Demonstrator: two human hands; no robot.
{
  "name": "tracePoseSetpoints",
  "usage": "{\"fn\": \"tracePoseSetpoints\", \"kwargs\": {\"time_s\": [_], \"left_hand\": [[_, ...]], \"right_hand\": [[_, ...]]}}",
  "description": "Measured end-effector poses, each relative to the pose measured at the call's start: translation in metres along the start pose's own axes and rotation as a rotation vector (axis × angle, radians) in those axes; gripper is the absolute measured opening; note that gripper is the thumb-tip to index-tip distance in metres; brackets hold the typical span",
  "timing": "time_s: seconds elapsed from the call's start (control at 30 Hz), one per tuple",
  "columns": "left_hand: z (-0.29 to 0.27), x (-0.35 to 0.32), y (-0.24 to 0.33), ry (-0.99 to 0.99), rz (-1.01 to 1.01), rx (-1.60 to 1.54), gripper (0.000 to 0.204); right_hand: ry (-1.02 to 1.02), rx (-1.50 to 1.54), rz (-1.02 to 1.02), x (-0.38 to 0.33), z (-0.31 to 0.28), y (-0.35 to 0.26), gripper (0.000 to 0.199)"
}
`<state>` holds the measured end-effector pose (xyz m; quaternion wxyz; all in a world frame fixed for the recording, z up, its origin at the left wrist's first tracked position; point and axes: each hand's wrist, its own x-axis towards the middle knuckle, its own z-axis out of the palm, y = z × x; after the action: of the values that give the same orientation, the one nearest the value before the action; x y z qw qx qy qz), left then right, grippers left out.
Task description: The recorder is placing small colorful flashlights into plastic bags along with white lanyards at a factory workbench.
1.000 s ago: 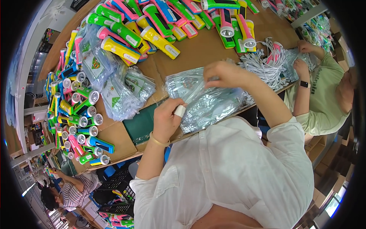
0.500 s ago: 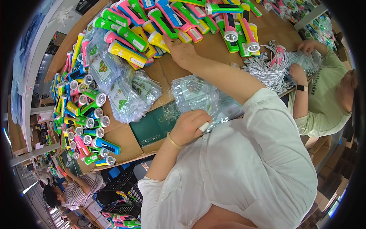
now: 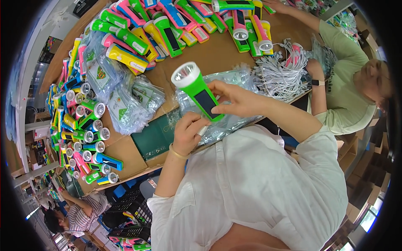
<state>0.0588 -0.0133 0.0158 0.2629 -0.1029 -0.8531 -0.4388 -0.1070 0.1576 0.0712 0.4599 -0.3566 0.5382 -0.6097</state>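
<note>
A green flashlight with a white head and a dark panel along its side is in my right hand, held tilted above the table's near edge. My fingers grip its lower half, and its lens end points away to the upper left. Close beside its lower end, my left hand pinches a small white piece whose kind I cannot make out. Under both hands lie clear plastic bags, partly hidden by the flashlight and my right hand.
Many coloured flashlights are heaped along the far side, and more stand at the left. Printed bags lie in the middle. White cables are bundled at the right, beside a co-worker. A black crate stands below.
My right hand has come back from the far heap with the green flashlight. My left hand has shifted slightly left, still pinching the white piece. The co-worker's far hand has reached toward the heap.
</note>
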Motion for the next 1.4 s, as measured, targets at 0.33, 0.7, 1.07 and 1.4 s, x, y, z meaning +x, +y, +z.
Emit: {"fn": "tracePoseSetpoints", "kwargs": {"time_s": [0.33, 0.7, 1.07, 1.4], "left_hand": [[0.008, 0.002, 0.015, 0.14, 0.061, 0.026, 0.026], [-0.005, 0.004, 0.004, 0.059, 0.029, -0.063, 0.021], [-0.002, 0.016, -0.008, -0.047, -0.07, 0.118, 0.013], [0.002, 0.001, -0.016, 0.067, -0.211, 0.013, 0.009]], "right_hand": [[-0.052, -0.447, 0.028, -0.018, 0.005, -0.009, 0.047], [-0.232, -1.42, 0.133, -0.033, -0.01, -0.029, 0.02], [0.783, -1.525, 0.277, -0.082, -0.143, 0.01, 0.014], [0.991, -1.163, 0.249, -0.137, -0.198, 0.0, 0.019]]}}
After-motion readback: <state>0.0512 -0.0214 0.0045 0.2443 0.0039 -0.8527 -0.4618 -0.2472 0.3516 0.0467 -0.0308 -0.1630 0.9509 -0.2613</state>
